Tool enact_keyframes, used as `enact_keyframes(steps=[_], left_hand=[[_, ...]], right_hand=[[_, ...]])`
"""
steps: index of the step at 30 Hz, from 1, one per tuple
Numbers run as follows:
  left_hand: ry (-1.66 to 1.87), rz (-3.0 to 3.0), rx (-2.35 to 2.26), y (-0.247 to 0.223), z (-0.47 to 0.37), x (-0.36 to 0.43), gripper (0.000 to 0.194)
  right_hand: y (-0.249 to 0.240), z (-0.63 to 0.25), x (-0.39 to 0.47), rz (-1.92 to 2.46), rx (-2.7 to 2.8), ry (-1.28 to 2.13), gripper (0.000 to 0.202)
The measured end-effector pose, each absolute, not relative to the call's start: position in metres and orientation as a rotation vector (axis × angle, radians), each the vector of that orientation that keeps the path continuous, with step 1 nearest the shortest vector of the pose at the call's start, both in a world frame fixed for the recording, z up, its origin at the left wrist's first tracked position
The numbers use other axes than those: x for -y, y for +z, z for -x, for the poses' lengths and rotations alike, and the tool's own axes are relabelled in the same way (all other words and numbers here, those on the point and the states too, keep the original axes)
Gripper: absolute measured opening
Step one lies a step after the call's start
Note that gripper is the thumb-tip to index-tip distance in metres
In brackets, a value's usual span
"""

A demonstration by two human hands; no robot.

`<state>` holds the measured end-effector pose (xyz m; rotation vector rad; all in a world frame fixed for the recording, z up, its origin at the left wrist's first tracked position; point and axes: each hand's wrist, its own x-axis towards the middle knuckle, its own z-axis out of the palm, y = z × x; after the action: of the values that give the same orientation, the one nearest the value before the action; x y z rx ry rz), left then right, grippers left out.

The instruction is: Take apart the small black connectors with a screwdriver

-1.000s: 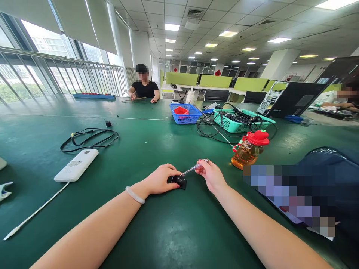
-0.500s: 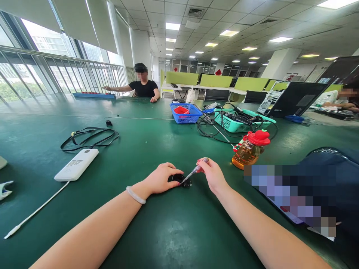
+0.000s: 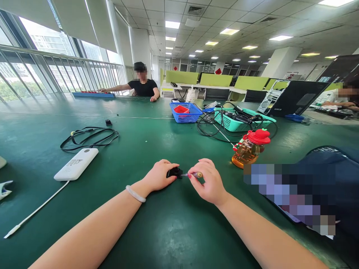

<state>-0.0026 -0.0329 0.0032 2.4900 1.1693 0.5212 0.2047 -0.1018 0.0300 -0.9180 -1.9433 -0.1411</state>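
A small black part [image 3: 176, 172] rests on the green table [image 3: 168, 231], gripped between the thumb and fingers of my left hand [image 3: 159, 175]. Its exact kind is too small to make out. My right hand [image 3: 209, 181] is closed round a screwdriver [image 3: 198, 174] with a clear handle. The screwdriver lies nearly level, its shaft pointing left, and the tip meets the right side of the black part. Whether the tip sits in a screw I cannot tell.
Left of my hands lie a white power bank [image 3: 77, 164] with a cable and a coiled black cord [image 3: 89, 137]. A drink bottle [image 3: 249, 149], a blue basket [image 3: 185, 113] and a green basket [image 3: 244, 119] of cables stand beyond. Across the table sits a person [image 3: 144, 86].
My right hand has tipped the screwdriver from a steep slant to nearly level. The black part has turned in my left hand, and the tip now meets its right side.
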Motion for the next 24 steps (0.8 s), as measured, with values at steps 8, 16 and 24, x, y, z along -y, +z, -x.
enact_keyframes(steps=[8,16,24], left_hand=[[0.518,-2.475,-1.141,0.0037,0.0031,0.0312,0.048],[0.441,-2.487,-1.173,0.0067,0.0035,0.0308,0.053],[0.407,-2.536,-1.095,0.0100,0.0011,0.0330,0.053]], right_hand=[[0.0323,-0.2056,0.1001,1.009,1.985,0.054,0.012],[0.0289,-0.2068,0.0973,1.099,1.795,0.197,0.010],[0.0284,-0.2019,0.0983,1.007,1.992,0.152,0.008]])
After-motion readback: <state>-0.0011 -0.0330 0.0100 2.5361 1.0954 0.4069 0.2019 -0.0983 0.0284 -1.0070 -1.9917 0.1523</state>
